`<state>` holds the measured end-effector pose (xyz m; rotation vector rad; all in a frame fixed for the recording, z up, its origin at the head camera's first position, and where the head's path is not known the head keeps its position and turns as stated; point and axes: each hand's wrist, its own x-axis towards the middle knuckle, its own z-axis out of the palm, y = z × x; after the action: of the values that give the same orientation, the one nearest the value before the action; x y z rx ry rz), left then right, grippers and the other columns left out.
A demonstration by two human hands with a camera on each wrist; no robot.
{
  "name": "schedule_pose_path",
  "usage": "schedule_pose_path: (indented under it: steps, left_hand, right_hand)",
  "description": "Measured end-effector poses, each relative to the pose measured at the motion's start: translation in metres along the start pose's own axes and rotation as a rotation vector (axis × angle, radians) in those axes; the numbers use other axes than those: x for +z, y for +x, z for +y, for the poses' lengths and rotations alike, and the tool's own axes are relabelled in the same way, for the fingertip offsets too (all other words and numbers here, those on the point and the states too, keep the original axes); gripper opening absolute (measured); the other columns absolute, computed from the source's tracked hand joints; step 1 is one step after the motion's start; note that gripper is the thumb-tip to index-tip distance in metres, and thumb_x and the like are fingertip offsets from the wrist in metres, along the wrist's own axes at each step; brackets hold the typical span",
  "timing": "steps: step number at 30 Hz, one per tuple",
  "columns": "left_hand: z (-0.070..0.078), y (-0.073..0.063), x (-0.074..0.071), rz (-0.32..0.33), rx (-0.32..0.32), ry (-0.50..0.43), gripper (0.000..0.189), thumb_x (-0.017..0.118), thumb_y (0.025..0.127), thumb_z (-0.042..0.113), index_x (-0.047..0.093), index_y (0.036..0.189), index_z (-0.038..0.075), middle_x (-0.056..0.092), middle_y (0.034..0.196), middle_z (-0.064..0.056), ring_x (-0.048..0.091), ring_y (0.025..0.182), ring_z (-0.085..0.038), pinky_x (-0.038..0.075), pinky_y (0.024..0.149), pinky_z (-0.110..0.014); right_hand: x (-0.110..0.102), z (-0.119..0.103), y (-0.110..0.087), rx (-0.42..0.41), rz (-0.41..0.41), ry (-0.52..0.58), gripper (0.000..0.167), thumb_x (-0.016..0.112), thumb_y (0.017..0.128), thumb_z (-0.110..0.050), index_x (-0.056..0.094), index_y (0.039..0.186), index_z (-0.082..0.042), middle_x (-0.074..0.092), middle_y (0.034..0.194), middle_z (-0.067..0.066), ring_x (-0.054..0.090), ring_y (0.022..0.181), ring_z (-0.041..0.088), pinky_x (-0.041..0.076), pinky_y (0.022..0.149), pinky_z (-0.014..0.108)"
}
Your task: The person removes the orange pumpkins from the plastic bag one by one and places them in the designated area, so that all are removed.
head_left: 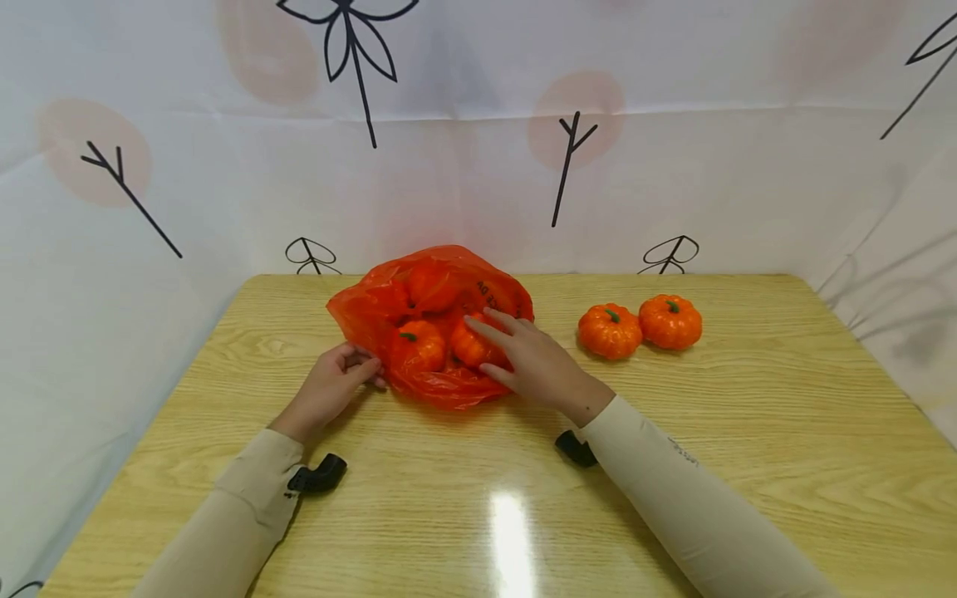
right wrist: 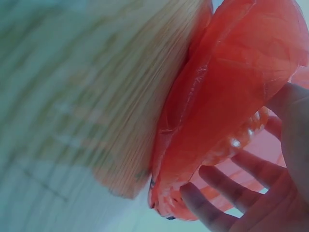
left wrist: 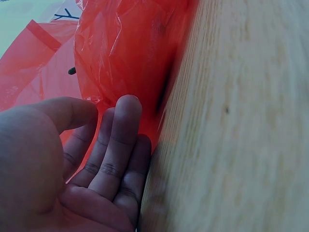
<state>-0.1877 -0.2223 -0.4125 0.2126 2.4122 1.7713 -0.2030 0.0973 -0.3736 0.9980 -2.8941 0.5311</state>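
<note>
A red plastic bag (head_left: 456,394) lies spread with its mouth facing up, and several small orange pumpkins (head_left: 420,345) sit inside it. At the bag's left edge my left hand (head_left: 336,386) pinches the film between thumb and index finger, while the other fingers (left wrist: 116,145) bend loosely beside it. Over the right side of the bag, my right hand (head_left: 534,361) has its fingers spread, close above a pumpkin (head_left: 471,342) in the mouth. The right wrist view shows the fingertips (right wrist: 207,174) along the red film (right wrist: 236,82), with that pumpkin's shiny skin between.
Two more orange pumpkins (head_left: 609,330) with green stems stand side by side on the wooden table (head_left: 763,399), right of the bag. A patterned white cloth (head_left: 463,183) hangs behind the table. Black wrist-worn pieces (head_left: 320,475) sit at both cuffs.
</note>
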Motion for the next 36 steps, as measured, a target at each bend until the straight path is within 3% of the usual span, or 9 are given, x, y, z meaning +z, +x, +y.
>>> schedule_pose_path:
  steps: [6,15,20,25,28,36]
  left_hand:
    - [-0.0004,0.0012,0.0004,0.002,-0.004,0.006,0.024,0.056,0.103,0.016,0.056,0.115,-0.005,0.067,0.097,-0.011,0.071,0.081,-0.016,0.057,0.082,-0.023]
    - [-0.0018,0.0021,-0.0009,0.01,0.009,0.05,0.024,0.056,0.103,0.017,0.057,0.114,-0.004,0.069,0.094,-0.009,0.071,0.081,-0.014,0.056,0.082,-0.021]
    - [-0.0014,0.0017,-0.0016,0.016,0.012,0.061,0.023,0.056,0.103,0.016,0.057,0.113,-0.005,0.069,0.093,-0.008,0.072,0.081,-0.013,0.056,0.081,-0.021]
    - [0.0001,0.0007,-0.0011,0.013,0.01,0.068,0.022,0.056,0.103,0.016,0.057,0.113,-0.005,0.069,0.094,-0.01,0.071,0.081,-0.013,0.055,0.082,-0.021]
    - [0.0,0.0007,-0.0007,0.009,0.015,0.072,0.023,0.056,0.103,0.015,0.057,0.114,-0.006,0.069,0.094,-0.011,0.071,0.081,-0.013,0.055,0.082,-0.021]
    - [0.0002,-0.0002,-0.0001,0.006,0.011,0.06,0.024,0.056,0.103,0.015,0.057,0.114,-0.005,0.069,0.095,-0.011,0.071,0.081,-0.014,0.055,0.082,-0.021]
  right_hand:
    - [0.0005,-0.0003,-0.0013,0.018,-0.013,0.004,0.066,0.066,0.097,-0.031,0.036,0.156,-0.026,0.038,0.157,0.017,0.042,0.142,0.039,0.032,0.118,0.056]
    - [0.0006,-0.0016,-0.0001,0.004,0.036,-0.005,0.062,0.068,0.096,-0.033,0.042,0.15,-0.019,0.043,0.153,0.017,0.047,0.137,0.038,0.036,0.116,0.055]
    - [-0.0016,-0.0028,-0.0005,0.048,0.066,-0.004,0.06,0.067,0.095,-0.039,0.043,0.145,-0.015,0.044,0.152,0.017,0.055,0.128,0.042,0.047,0.106,0.055]
    - [-0.0043,-0.0016,-0.0023,0.112,0.063,0.036,0.067,0.068,0.094,-0.041,0.035,0.145,-0.012,0.052,0.145,0.013,0.062,0.118,0.038,0.052,0.1,0.052]
    - [-0.0053,-0.0001,-0.0033,0.131,0.062,0.053,0.068,0.069,0.093,-0.04,0.033,0.145,-0.013,0.057,0.138,0.011,0.065,0.111,0.034,0.055,0.095,0.049]
    - [-0.0051,0.0034,-0.0048,0.136,0.053,0.034,0.074,0.067,0.095,-0.041,0.029,0.156,-0.024,0.044,0.144,0.014,0.067,0.102,0.037,0.058,0.087,0.049]
